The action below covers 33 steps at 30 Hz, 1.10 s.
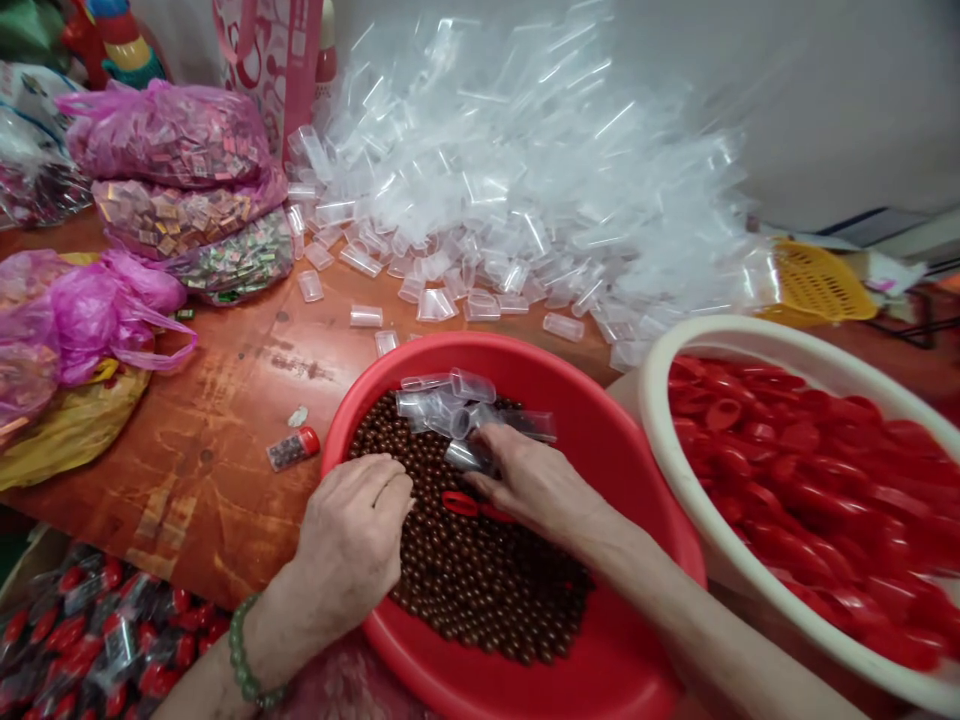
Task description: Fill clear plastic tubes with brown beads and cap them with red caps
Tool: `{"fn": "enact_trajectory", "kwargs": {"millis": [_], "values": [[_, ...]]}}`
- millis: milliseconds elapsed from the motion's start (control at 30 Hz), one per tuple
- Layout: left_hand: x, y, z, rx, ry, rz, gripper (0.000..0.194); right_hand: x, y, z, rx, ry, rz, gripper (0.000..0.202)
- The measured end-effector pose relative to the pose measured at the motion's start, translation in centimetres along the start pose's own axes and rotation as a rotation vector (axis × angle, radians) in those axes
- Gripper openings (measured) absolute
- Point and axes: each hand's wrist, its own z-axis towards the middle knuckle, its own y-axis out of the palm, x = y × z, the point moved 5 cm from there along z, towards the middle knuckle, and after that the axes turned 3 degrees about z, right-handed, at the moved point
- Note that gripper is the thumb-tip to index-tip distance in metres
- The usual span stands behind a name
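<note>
Dark brown beads (480, 590) lie in a red basin (622, 470). Several clear plastic tubes (431, 402) rest on the beads near its back rim. My right hand (525, 475) is over the beads, its thumb and fingers around a clear tube (466, 457). Just below that hand, a red cap (460, 503) lies on the beads. My left hand (360, 520), with a green bead bracelet on the wrist, is closed at the basin's left side; what its fingers hold, if anything, is hidden.
A large pile of clear tubes (510, 200) covers the back. A white basin (660, 400) of red caps stands right. Pink bags (172, 140) are at left. A filled tube with red cap (292, 449) lies on the table (225, 400); more (120, 640) are lower left.
</note>
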Motion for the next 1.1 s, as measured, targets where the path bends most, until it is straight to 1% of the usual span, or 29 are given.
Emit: {"fn": "enact_trajectory", "kwargs": {"millis": [100,133,200,300,400,467,567,600,733,867,900,967,1033,1067,1100], "values": [[-0.1,0.2,0.0,-0.049,0.01,0.008,0.014,0.8,-0.9,-1.1,0.01,-0.05,-0.005,0.004],[-0.1,0.2,0.0,-0.056,0.01,0.005,0.014,1.0,-1.2,-1.3,0.022,-0.062,-0.014,0.003],[-0.1,0.1,0.0,-0.064,0.008,0.004,0.014,1.0,-1.2,-1.5,0.035,-0.092,-0.029,0.011],[-0.2,0.2,-0.1,-0.071,0.002,0.018,0.015,0.1,-0.3,-0.9,0.002,-0.149,-0.011,0.017],[-0.2,0.4,-0.1,-0.082,-0.001,0.019,0.016,-0.8,0.8,0.0,-0.041,-0.198,0.034,0.015],[-0.2,0.4,-0.1,-0.087,-0.001,0.009,0.017,-1.0,1.2,0.5,-0.057,-0.222,0.071,0.011],[-0.2,0.4,0.0,-0.083,-0.004,-0.009,0.017,-0.8,1.4,0.6,-0.084,-0.255,0.119,0.017],[-0.3,0.4,0.0,-0.08,-0.007,-0.014,0.016,-0.7,1.5,0.6,-0.094,-0.26,0.125,0.017],[-0.3,0.4,0.0,-0.075,-0.005,-0.029,0.015,-0.5,1.5,0.4,-0.125,-0.242,0.118,0.015],[-0.4,0.6,-0.1,-0.084,-0.009,-0.035,0.017,-0.4,0.3,0.4,-0.107,-0.197,0.139,0.015],[-0.4,0.6,-0.2,-0.085,-0.012,-0.037,0.017,-0.3,0.0,0.4,-0.102,-0.178,0.185,0.016],[-0.5,0.6,-0.2,-0.079,-0.016,-0.044,0.017,0.1,-0.4,0.3,-0.098,-0.136,0.352,0.02],[-0.5,0.6,-0.2,-0.067,-0.015,-0.051,0.017,0.6,-0.4,0.1,-0.101,-0.111,0.522,0.018],[-0.5,0.6,-0.2,-0.063,-0.013,-0.053,0.017,0.9,-0.3,-0.1,-0.102,-0.113,0.549,0.015],[-0.5,0.5,-0.2,-0.063,-0.011,-0.056,0.016,1.1,-0.2,-0.3,-0.101,-0.137,0.496,0.012]]}}
